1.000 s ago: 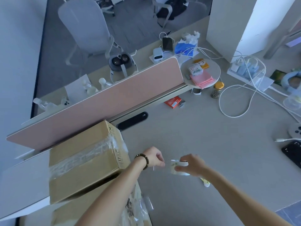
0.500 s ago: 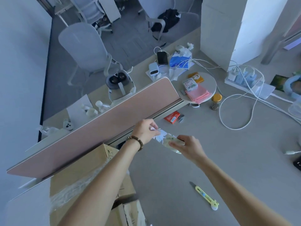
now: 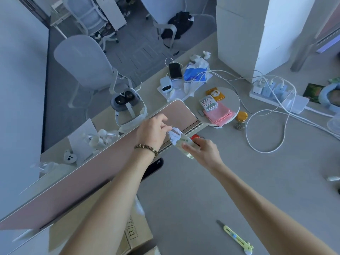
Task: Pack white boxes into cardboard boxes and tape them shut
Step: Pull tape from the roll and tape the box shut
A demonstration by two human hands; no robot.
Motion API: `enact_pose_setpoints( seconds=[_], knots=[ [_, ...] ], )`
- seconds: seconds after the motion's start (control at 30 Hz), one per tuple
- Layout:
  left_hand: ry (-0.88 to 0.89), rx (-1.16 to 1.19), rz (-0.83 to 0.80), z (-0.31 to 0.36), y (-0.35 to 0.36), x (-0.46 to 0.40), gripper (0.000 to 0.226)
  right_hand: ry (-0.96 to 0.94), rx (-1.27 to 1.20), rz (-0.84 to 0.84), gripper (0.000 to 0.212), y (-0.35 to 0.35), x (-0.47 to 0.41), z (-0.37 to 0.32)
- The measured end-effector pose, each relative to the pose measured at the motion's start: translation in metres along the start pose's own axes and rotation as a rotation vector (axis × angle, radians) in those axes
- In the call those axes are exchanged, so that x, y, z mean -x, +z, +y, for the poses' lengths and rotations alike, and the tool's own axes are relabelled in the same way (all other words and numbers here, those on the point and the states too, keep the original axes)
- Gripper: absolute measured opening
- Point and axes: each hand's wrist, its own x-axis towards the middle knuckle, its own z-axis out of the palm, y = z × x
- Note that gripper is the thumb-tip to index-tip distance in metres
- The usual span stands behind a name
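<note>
Grey desk [image 3: 202,190], pink divider [image 3: 92,173], office chairs beyond, both hands' fingers gripping tape roll [image 3: 185,144]

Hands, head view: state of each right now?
Left hand: pinching the crumpled free end of the tape.
Right hand: gripping the tape roll.

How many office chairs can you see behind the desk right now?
3: a near chair just beyond the desk at left, another chair behind it at top left, and a third chair at top centre holding a dark bag. More may be hidden.
</note>
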Motion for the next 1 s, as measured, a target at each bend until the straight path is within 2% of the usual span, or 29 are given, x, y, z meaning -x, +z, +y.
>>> enact_pose_setpoints(
  seconds=[0.07,0.2,0.27,0.43,0.57,0.87,1.0],
  knots=[
    [0.066,-0.066,0.084,0.001,0.004,-0.006,0.009,0.000,-0.021,0.009,0.048,0.001,-0.007,-0.005],
    [0.275,-0.156,0.317,0.001,0.012,-0.015,0.020,0.010,-0.049,0.030,0.050,0.004,-0.022,-0.016],
    [0.288,-0.139,0.387,0.001,0.017,-0.018,0.017,0.015,-0.045,0.034,0.051,0.005,-0.030,-0.018],
    [0.122,-0.129,0.317,-0.005,0.025,-0.030,0.018,0.042,-0.050,0.041,0.049,0.006,-0.039,-0.012],
    [0.137,-0.074,0.268,-0.006,0.026,-0.032,0.023,0.044,-0.048,0.031,0.046,0.011,-0.044,-0.009],
    [0.276,-0.180,0.322,-0.006,0.028,-0.035,0.033,0.040,-0.053,0.028,0.052,0.019,-0.052,-0.014],
    [0.136,-0.034,0.347,-0.007,0.025,-0.035,0.037,0.057,-0.061,0.026,0.050,0.020,-0.054,-0.013]
  ],
)
